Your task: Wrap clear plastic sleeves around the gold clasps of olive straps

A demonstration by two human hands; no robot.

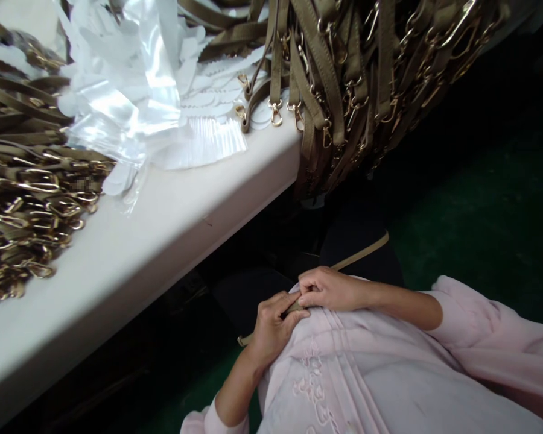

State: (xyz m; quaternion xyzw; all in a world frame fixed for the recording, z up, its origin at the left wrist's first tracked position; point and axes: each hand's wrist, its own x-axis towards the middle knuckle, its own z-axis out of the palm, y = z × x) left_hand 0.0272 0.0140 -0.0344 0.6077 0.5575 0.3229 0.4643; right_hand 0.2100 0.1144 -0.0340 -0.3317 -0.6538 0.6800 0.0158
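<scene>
A narrow tan strap point(362, 251) runs through both my hands, held close against the front of a pale pink top. My left hand point(274, 322) is closed around it, thumb and fingers pinching a part that shows at the fingertips. Beside it, almost touching, my right hand point(332, 289) is curled shut on the same strap, fingers bent down. One length of the strap sticks out past the right hand over dark cloth on the lap. Its other end, with a small fitting, shows behind the left wrist. The part between the hands is mostly covered by the fingers.
A white table point(163, 223) with a rounded edge stands in front. Olive-brown straps with gold clasps point(344, 78) hang over its far corner. More straps with gold hooks point(31, 199) are piled at left. Between them lie clear plastic bags point(131, 90) and white paper pieces point(208, 90).
</scene>
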